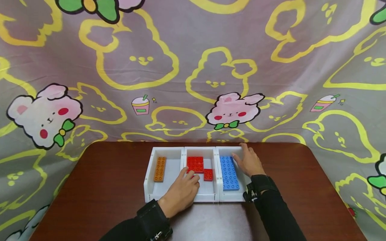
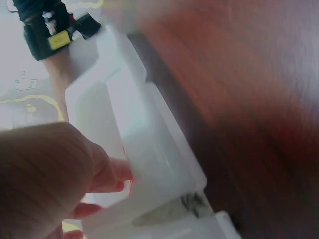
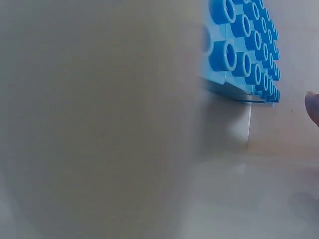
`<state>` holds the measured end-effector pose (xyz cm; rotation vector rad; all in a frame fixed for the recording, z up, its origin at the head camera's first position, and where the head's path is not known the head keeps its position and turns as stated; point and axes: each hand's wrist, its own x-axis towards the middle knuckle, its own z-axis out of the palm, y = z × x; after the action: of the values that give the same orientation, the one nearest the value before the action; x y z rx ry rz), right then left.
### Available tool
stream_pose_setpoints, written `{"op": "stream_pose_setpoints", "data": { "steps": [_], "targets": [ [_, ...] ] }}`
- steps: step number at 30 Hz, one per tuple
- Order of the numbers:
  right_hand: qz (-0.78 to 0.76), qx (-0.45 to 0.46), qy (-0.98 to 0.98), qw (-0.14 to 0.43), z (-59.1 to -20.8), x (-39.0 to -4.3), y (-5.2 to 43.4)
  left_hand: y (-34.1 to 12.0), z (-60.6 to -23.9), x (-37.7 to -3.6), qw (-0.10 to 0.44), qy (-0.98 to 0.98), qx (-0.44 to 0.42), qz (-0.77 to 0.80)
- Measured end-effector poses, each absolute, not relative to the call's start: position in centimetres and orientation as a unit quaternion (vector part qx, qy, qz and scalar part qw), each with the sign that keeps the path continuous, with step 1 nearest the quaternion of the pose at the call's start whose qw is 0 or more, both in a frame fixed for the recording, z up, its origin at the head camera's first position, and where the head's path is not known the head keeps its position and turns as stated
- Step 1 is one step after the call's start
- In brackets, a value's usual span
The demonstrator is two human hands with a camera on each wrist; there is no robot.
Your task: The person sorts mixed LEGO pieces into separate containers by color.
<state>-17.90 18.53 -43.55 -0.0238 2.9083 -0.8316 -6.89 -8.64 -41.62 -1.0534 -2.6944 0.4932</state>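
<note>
From the head view, three white trays [image 1: 167, 151] stand side by side, touching, on a dark wooden table [image 1: 111, 187] before a cartoon-printed cloth [image 1: 193, 67]; the left tray holds an orange brick [image 1: 159, 169], the middle one a large red brick [image 1: 195, 164] with a small red brick [image 1: 208, 174] just beside it, the right one a long blue brick [image 1: 227, 168] and a shorter blue brick [image 1: 231, 184] touching its near end; the left hand [image 1: 182, 192] reaches into the middle tray, its fingers curled down onto the near edge of the large red brick, seemingly pinching it, though the grip itself is hidden under the knuckles; the right hand [image 1: 249, 162] lies flat over the right tray's outer wall, fingers relaxed and slightly spread, touching the tray beside the long blue brick; from the left wrist view, blurred, the left hand [image 2: 45, 179] fills the lower corner with fingers [image 2: 117, 172] bent against a red glimpse inside a white tray [image 2: 164, 149]; from the right wrist view, a pale blur covers most of the frame and blue studs [image 3: 244, 55] show on the tray floor, with one fingertip [image 3: 313, 107] at the edge; the step in hand seems to be taking hold of the large red brick while the other hand steadies the trays; the next move likely calls for a firm pinch and a straight lift over the tray wall.
</note>
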Motion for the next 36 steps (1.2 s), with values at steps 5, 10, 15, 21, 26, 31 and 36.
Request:
{"op": "stream_pose_setpoints", "data": {
  "steps": [5, 10, 15, 21, 26, 31, 36],
  "targets": [
    [-0.278, -0.003, 0.959, 0.059, -43.3, -17.9, 18.5, -8.6, -41.1, -6.6, 0.087, -0.921, -0.343, 0.162],
    [-0.275, -0.002, 0.959, 0.065, -43.6, -17.8, 18.5, -8.3, -41.2, -6.4, 0.096, -0.921, -0.328, 0.187],
    [-0.272, -0.006, 0.960, 0.058, -43.6, -17.9, 18.5, -7.6, -41.4, -6.9, 0.095, -0.927, -0.333, 0.147],
    [-0.269, 0.004, 0.961, 0.062, -43.7, -17.7, 18.6, -5.9, -41.6, -7.7, 0.059, -0.928, -0.363, 0.058],
    [-0.275, 0.008, 0.959, 0.070, -43.8, -17.5, 18.5, -5.3, -42.1, -7.9, 0.022, -0.930, -0.367, 0.007],
    [-0.276, -0.001, 0.959, 0.060, -43.5, -17.8, 18.4, -5.4, -42.1, -7.5, -0.006, -0.926, -0.376, -0.036],
    [-0.276, 0.000, 0.959, 0.062, -43.5, -17.9, 18.4, -5.7, -42.0, -6.6, 0.037, -0.929, -0.368, 0.027]
  ]
}}
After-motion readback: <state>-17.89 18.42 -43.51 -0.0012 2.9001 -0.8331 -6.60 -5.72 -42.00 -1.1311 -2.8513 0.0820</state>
